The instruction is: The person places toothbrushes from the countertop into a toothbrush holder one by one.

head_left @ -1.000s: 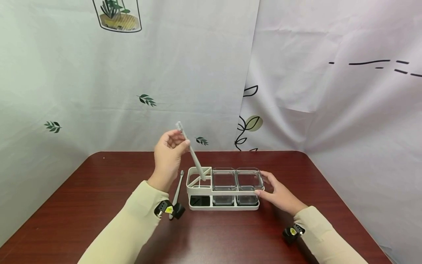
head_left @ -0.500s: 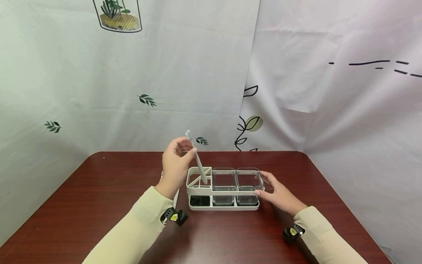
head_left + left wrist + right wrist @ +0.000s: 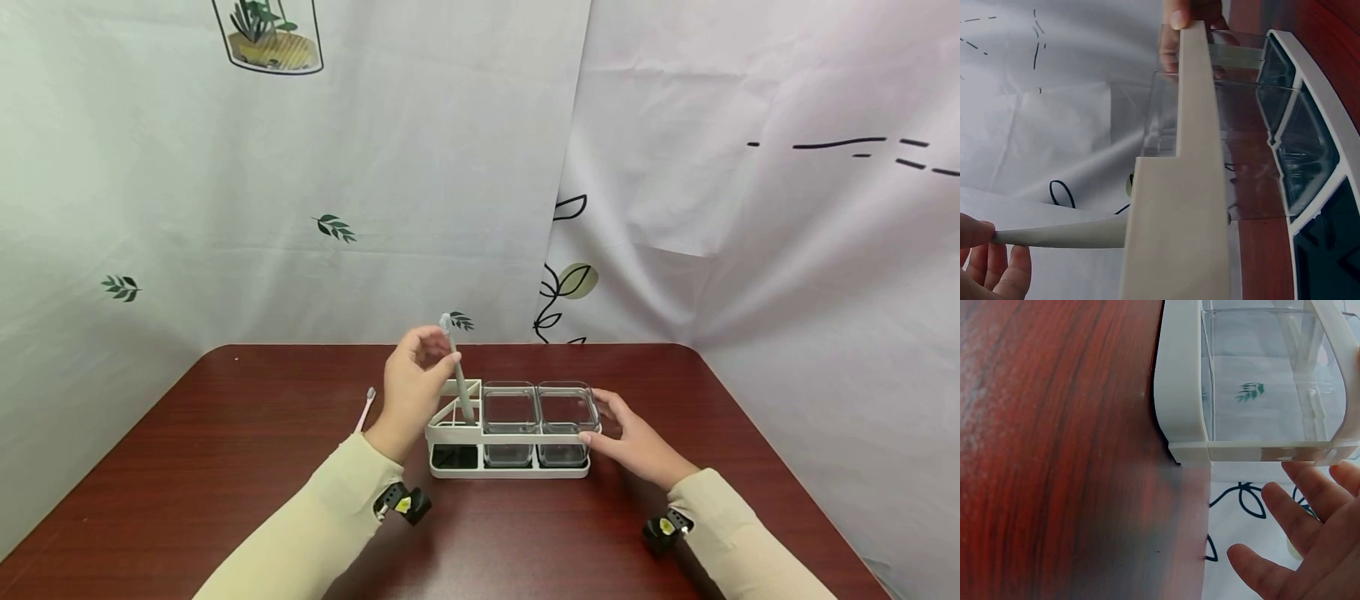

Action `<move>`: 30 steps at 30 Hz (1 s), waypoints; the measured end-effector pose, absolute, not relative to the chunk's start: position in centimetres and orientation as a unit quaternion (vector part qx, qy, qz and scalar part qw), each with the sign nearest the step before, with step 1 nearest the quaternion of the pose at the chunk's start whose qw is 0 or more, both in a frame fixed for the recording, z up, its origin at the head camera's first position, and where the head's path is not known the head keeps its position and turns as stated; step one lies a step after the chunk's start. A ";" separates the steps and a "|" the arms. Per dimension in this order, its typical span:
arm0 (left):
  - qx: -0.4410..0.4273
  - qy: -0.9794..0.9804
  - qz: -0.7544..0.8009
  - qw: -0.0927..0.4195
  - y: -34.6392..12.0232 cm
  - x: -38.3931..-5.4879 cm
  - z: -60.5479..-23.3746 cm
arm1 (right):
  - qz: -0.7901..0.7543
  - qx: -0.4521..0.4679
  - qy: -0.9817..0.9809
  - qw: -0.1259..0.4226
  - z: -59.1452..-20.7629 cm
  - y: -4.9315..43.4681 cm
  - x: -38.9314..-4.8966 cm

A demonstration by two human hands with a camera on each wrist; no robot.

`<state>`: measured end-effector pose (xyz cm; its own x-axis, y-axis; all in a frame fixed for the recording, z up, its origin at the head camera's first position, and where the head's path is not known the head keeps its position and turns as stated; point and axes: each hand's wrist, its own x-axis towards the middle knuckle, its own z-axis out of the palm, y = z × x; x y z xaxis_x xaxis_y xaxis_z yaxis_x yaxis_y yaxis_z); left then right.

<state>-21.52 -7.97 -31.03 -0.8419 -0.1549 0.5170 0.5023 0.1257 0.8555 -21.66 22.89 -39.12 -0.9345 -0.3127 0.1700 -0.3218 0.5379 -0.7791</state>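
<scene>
In the head view my left hand (image 3: 414, 383) pinches a grey toothbrush (image 3: 464, 392) near its bristles, thumb against fingers. Its thick handle end is down in a slot of the white toothbrush holder's (image 3: 510, 472) upper frame, and the brush leans slightly left. The left wrist view shows that handle (image 3: 1079, 234) reaching in behind the pale rail (image 3: 1175, 225). My right hand (image 3: 633, 442) holds the holder's right end, thumb at the front rail, fingers round the side. Two clear square cups (image 3: 510, 408) sit in the holder's middle and right bays.
A pale pinkish toothbrush (image 3: 365, 409) lies on the dark red table (image 3: 285, 433) left of the holder, its lower part hidden by the left sleeve. A white patterned cloth (image 3: 450, 167) hangs behind the table's far edge.
My left hand has moved right and down, standing the brush more upright and lower in the slot. A pinkish brush has come into view; a grey one is now hidden. The right hand stays put.
</scene>
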 end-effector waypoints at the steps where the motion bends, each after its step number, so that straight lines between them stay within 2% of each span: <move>1: -0.125 -0.709 -0.648 0.251 -7.9 -21.5 -31.1 | 0.445 0.181 -0.877 0.005 -39.1 22.9 -21.7; 30: -0.126 -0.781 -0.572 0.215 -6.8 -21.5 -33.4 | 0.462 0.185 -0.867 0.011 -39.3 22.7 -21.6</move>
<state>-21.49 -6.83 -33.36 -0.8760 -0.0480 0.4800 0.4432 0.3129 0.8401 -21.60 22.68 -39.29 -0.9313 -0.3112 0.1895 -0.3308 0.5044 -0.7976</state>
